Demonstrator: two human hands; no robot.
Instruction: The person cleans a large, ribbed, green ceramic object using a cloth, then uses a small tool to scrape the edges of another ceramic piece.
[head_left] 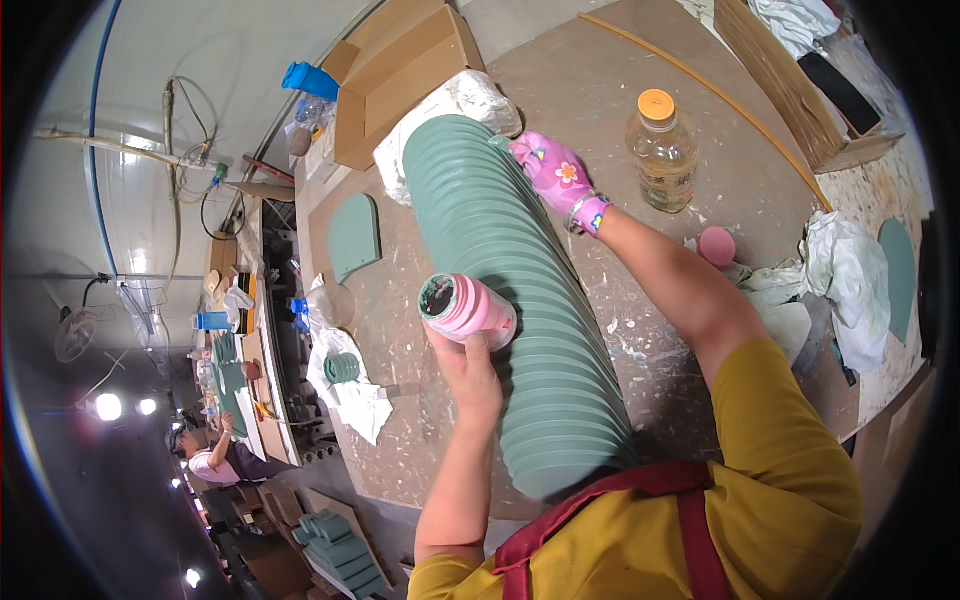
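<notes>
My left hand (472, 378) is wrapped round a pink jar (484, 318), tilted with its open mouth toward the upper left. Dark green stuff coats the inside and rim. Below the jar stretches a long green ribbed cylinder (545, 370), lying from near my body toward the far side of the table. My right hand (562, 178), in a pink flowered glove, is at the cylinder's far right edge. Its fingers are closed, with a small greenish bit at their tips that I cannot make out. White wrapping (465, 98) lies around the cylinder's far end.
A clear bottle with an orange cap (664, 160) stands to the right, near a pink lid (716, 246). Crumpled white cloth (846, 285) lies at the right edge. A flat green piece (354, 236) and an open cardboard box (408, 80) sit left. Another person (225, 455) works farther off.
</notes>
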